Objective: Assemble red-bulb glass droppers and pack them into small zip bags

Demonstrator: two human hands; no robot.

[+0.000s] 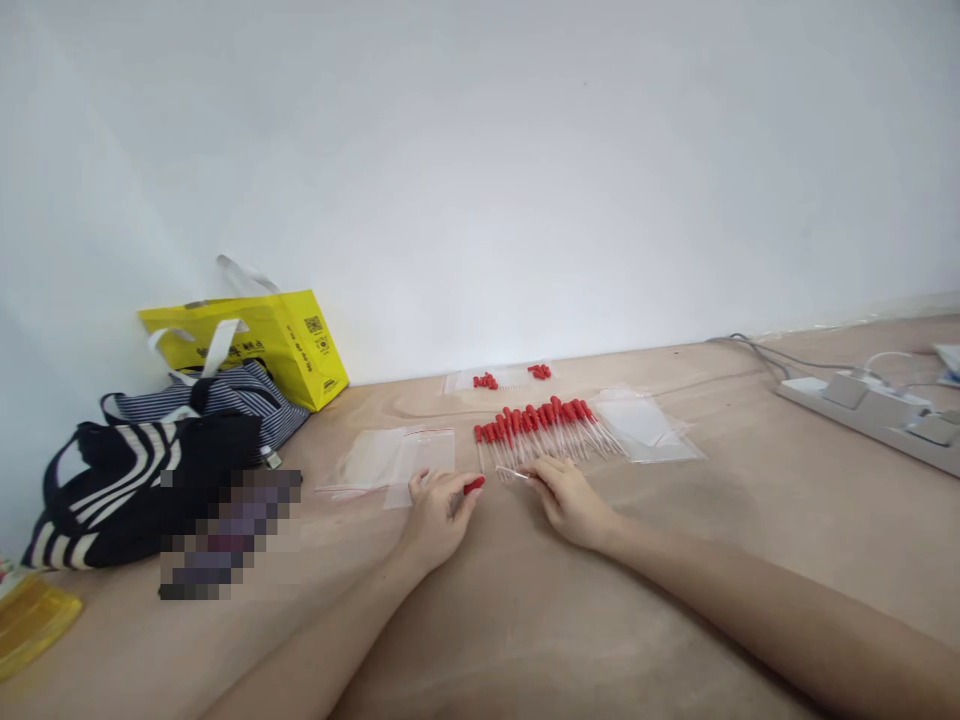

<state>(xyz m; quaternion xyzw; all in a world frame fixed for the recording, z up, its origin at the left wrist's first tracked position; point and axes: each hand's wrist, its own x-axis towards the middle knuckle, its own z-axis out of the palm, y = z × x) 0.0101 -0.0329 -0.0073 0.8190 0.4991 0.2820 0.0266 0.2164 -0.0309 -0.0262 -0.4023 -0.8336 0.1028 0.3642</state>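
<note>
Forearms (720, 590) reach over counter (480, 650). Left hand (439, 515): fingers pinching red bulb (474, 485); right hand (570, 502): fingers gripping clear tube (512, 473), ends protruding, presumably for access. Red-topped droppers (531, 415) lie just beyond, side by side, probably for order.

- A single camera, worn on the person's head, looks forward and down over the counter (750, 520).
- It faces the pale wall (570, 200), which fills roughly the upper half.
- The left forearm (349, 630) and right forearm (720, 590) come in from below, nearest the lens; the fingers (450, 483) lie farther out.
- The view is wide, from the yellow bag (259, 325) at left to the power strip (870, 422) at right.
</note>
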